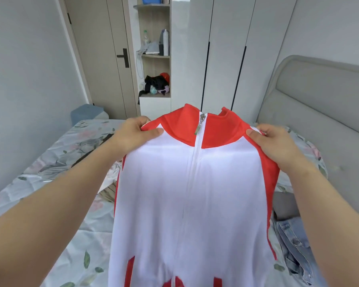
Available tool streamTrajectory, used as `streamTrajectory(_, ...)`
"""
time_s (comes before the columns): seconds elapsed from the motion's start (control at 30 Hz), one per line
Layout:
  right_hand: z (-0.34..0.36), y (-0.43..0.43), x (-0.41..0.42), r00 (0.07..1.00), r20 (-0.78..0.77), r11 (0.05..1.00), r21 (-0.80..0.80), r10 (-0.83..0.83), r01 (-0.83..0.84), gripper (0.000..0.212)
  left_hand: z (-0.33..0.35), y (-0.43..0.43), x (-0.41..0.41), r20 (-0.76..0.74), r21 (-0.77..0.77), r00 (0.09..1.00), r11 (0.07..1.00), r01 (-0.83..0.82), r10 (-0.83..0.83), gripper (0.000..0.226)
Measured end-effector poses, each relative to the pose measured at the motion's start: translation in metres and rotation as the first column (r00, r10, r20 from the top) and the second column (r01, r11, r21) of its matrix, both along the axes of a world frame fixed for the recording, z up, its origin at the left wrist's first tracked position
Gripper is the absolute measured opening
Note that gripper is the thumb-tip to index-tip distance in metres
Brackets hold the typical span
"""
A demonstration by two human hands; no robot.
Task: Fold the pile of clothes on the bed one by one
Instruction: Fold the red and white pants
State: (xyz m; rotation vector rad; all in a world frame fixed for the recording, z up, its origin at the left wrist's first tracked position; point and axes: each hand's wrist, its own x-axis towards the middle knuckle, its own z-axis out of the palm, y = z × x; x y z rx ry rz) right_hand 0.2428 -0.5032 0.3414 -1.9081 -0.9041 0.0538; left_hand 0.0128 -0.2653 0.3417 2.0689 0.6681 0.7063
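A white zip-up jacket [191, 204] with a red collar and red side stripes hangs in the air in front of me, its front facing me and the zip closed. My left hand [133, 135] pinches its left shoulder, and my right hand [276, 146] pinches its right shoulder. The jacket hides much of the bed [50, 183] behind and below it. Other clothes lie on the floral sheet: pale blue jeans [294, 245] and a grey garment [284, 206] at the right, and a beige piece [109, 189] peeking out to the jacket's left.
A padded grey headboard [319, 104] stands at the right. White wardrobes [226, 48] fill the far wall, next to open shelves [154, 54] with bottles and dark clothes, and a closed door [104, 54]. A blue box [87, 113] sits beyond the bed's far corner.
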Motion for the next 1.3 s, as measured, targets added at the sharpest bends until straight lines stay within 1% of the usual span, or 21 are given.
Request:
streamTrajectory(0.13,-0.021,0.011,0.049,0.985,0.157,0.993,-0.076,-0.074,0.086,0.024,-0.026,0.013,0.048,-0.096,0.163,0.992,0.985,-0.061,0.077,0.041)
streamTrajectory(0.2,-0.037,0.024,0.082,0.975,0.199,0.982,-0.134,-0.102,0.130,0.025,-0.045,0.026,0.079,-0.156,0.218,0.982,0.973,-0.073,0.108,0.038)
streamTrajectory(0.27,-0.058,0.041,0.114,0.966,0.224,0.968,-0.182,-0.131,0.174,0.021,-0.068,0.043,0.114,-0.218,0.242,0.967,0.967,-0.074,0.129,0.033)
streamTrajectory(0.37,-0.104,0.073,0.165,0.959,0.247,0.943,-0.262,-0.142,0.207,0.020,-0.117,0.071,0.167,-0.332,0.280,0.925,0.956,-0.090,0.184,0.022)
streamTrajectory(0.43,-0.144,0.094,0.193,0.968,0.216,0.917,-0.345,-0.130,0.200,0.020,-0.159,0.086,0.197,-0.404,0.258,0.889,0.960,-0.113,0.213,0.014)
streamTrajectory(0.47,-0.166,0.104,0.205,0.977,0.173,0.906,-0.382,-0.123,0.181,0.019,-0.181,0.092,0.210,-0.433,0.217,0.876,0.968,-0.125,0.210,0.014)
streamTrajectory(0.53,-0.211,0.122,0.226,0.990,0.078,0.888,-0.437,-0.118,0.141,0.017,-0.226,0.103,0.230,-0.474,0.114,0.859,0.981,-0.159,0.194,0.023)
streamTrajectory(0.6,-0.251,0.138,0.243,0.989,0.030,0.874,-0.465,-0.143,0.141,0.018,-0.265,0.114,0.245,-0.495,0.055,0.846,0.979,-0.196,0.197,0.025)
streamTrajectory(0.77,-0.324,0.180,0.278,0.982,-0.015,0.825,-0.544,-0.188,0.150,0.021,-0.337,0.148,0.282,-0.547,0.013,0.813,0.973,-0.232,0.201,0.022)
streamTrajectory(0.83,-0.342,0.198,0.292,0.979,-0.019,0.811,-0.563,-0.204,0.158,0.021,-0.358,0.162,0.301,-0.544,0.021,0.805,0.963,-0.270,0.238,0.018)
streamTrajectory(0.87,-0.354,0.207,0.297,0.976,0.000,0.806,-0.565,-0.216,0.178,0.018,-0.371,0.167,0.310,-0.528,0.010,0.810,0.956,-0.295,0.255,0.015)
streamTrajectory(0.9,-0.360,0.214,0.299,0.971,0.033,0.803,-0.556,-0.235,0.213,0.015,-0.379,0.171,0.317,-0.504,-0.005,0.822,0.951,-0.308,0.264,0.017)
streamTrajectory(0.93,-0.367,0.219,0.298,0.966,0.063,0.794,-0.557,-0.251,0.242,0.022,-0.388,0.173,0.321,-0.505,-0.005,0.822,0.951,-0.308,0.263,0.028)
streamTrajectory(0.97,-0.378,0.224,0.294,0.963,0.075,0.778,-0.575,-0.258,0.253,0.035,-0.401,0.174,0.322,-0.551,0.019,0.790,0.950,-0.311,0.269,0.040)
streamTrajectory(1.0,-0.388,0.228,0.288,0.965,0.068,0.766,-0.595,-0.255,0.244,0.047,-0.413,0.174,0.319,-0.606,0.052,0.744,0.947,-0.316,0.281,0.049)
streamTrajectory(1.07,-0.406,0.231,0.267,0.981,0.009,0.740,-0.655,-0.194,0.153,0.059,-0.435,0.171,0.303,-0.677,0.057,0.687,0.949,-0.311,0.265,0.055)
streamTrajectory(1.17,-0.436,0.229,0.220,0.992,-0.122,0.650,-0.757,-0.039,-0.068,0.062,-0.462,0.161,0.264,-0.718,0.017,0.657,0.950,-0.311,0.228,0.053)
streamTrajectory(1.23,-0.451,0.226,0.184,0.963,-0.269,0.588,-0.778,0.008,-0.222,0.062,-0.474,0.152,0.234,-0.746,0.002,0.629,0.945,-0.328,0.220,0.054)
streamTrajectory(1.3,-0.465,0.224,0.145,0.915,-0.403,0.535,-0.765,0.036,-0.358,0.063,-0.484,0.144,0.203,-0.776,-0.011,0.590,0.931,-0.364,0.221,0.054)
